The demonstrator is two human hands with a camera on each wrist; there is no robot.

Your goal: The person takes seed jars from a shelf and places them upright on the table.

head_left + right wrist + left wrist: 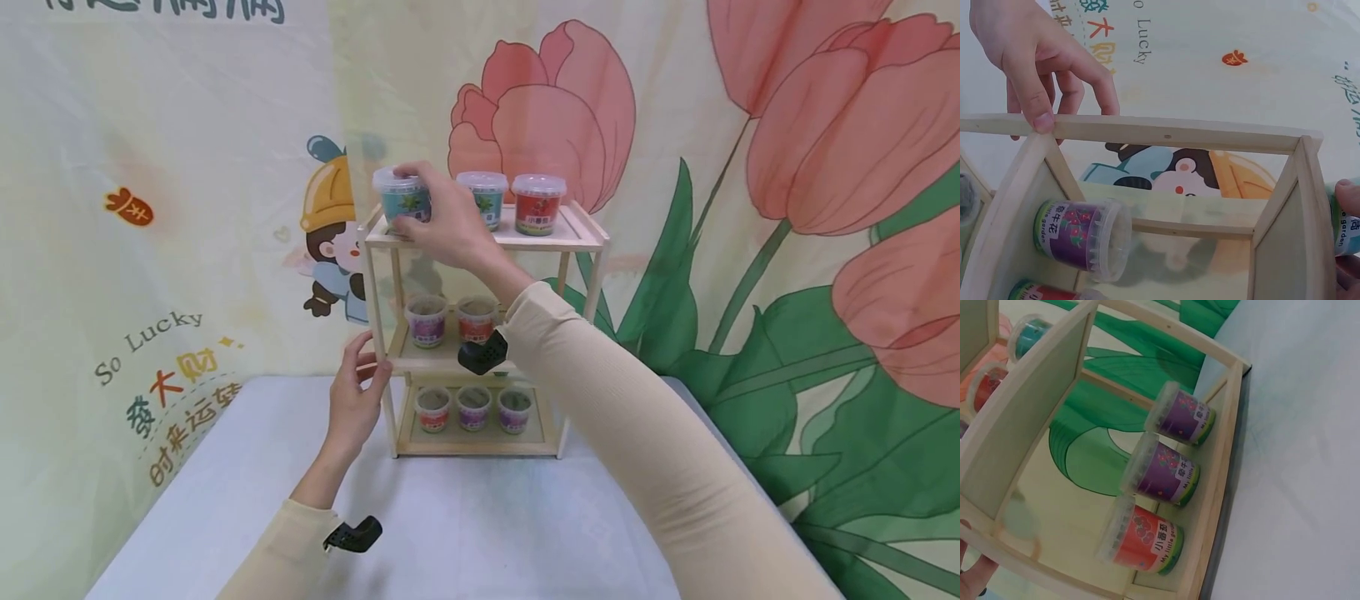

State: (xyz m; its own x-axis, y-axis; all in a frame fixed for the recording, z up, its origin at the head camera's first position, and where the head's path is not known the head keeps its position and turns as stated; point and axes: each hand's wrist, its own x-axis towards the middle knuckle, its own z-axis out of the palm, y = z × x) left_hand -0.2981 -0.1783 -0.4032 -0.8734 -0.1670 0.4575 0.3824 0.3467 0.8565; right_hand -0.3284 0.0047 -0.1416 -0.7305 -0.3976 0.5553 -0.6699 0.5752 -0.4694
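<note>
A three-tier wooden shelf (495,367) stands on the table. My right hand (453,221) grips a blue lidded plastic cup (396,198) between thumb and fingers at the left end of the top tier. My left hand (354,402) holds the shelf's left front post at the middle tier; in the right wrist view its thumb (1042,119) presses on the wood. Right of the held cup stand another blue cup (487,200) and a red one (537,207). A purple cup (427,323) and a red cup (476,312) sit on the middle tier, partly behind my right arm.
On the bottom tier a red cup (1147,540) and two purple cups (1166,472) stand in a row. White cloth covers the table (480,525). Behind the shelf hangs a printed curtain (247,125) with tulips and a cartoon figure.
</note>
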